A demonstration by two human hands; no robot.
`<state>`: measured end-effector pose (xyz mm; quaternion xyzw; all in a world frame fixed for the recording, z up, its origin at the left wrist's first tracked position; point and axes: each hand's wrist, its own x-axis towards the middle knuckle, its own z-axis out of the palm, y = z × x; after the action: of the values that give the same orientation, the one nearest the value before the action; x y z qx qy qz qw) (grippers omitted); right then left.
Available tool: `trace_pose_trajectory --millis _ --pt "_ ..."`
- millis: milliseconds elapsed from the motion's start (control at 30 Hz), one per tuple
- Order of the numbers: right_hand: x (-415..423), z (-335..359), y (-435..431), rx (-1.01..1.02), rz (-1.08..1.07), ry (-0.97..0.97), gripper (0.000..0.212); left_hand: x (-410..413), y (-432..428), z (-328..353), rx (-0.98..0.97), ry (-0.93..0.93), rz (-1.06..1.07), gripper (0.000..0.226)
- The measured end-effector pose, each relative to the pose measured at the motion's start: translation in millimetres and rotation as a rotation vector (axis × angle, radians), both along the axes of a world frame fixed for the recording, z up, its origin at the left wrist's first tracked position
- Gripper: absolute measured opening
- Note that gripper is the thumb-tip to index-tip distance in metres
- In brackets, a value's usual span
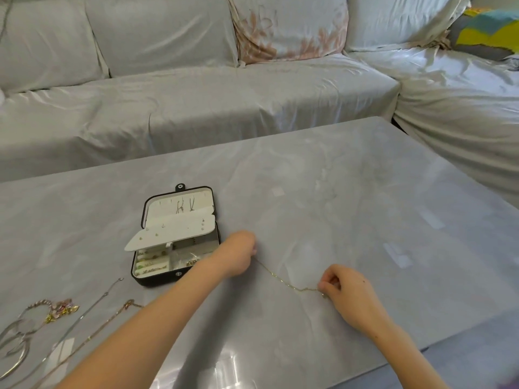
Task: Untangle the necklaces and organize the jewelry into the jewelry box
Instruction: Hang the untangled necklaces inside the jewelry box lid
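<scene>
Forearms reach in from the bottom edge, both hands busy. Left hand (241, 248) has its fingers curled, pinching one end of a thin gold chain (280, 280). Right hand (346, 284) is curled too, thumb and forefinger nipping the other end. Chain runs between them in a slack line, low over the table (351, 192) — can't tell if the middle touches. No knot visible along it.

Handling, my read: near-weightless, fully limp, fine links that snag and kink easily, slippery on the glossy top. Hold it at the ends or clasp as now, keep light tension, don't yank.

Jewelry box (155, 281) sits open just left of the left hand, with the earring flap (171, 231) raised. More necklaces (60, 308) lie at the near left — still to sort.
</scene>
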<state>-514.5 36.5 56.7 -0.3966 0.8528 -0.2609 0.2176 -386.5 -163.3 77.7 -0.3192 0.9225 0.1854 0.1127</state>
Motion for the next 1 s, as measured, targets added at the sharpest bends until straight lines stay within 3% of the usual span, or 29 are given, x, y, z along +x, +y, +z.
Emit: trace_pose_trajectory --millis 167,267,433,733,1000 --pt "4.2 3.8 -7.3 -0.069 0.049 0.074 0.004 14.9 2.8 30.8 0.406 0.334 0.15 0.013" --pt "17.0 13.8 -34.0 -0.23 0.117 -0.076 0.023 17.5 6.9 46.9 0.543 0.374 0.104 0.016" --pt "37.5 38.1 -67.1 -0.32 0.234 -0.262 0.016 18.2 6.4 60.8 0.606 0.384 0.067 0.016" --pt "36.3 60.5 -64.6 -0.317 0.111 -0.413 0.004 30.5 5.8 64.0 0.556 0.386 0.06 0.003" --pt "35.9 74.5 -60.4 -0.32 0.037 -0.695 0.003 34.9 12.0 66.0 0.699 0.463 0.107 0.003"
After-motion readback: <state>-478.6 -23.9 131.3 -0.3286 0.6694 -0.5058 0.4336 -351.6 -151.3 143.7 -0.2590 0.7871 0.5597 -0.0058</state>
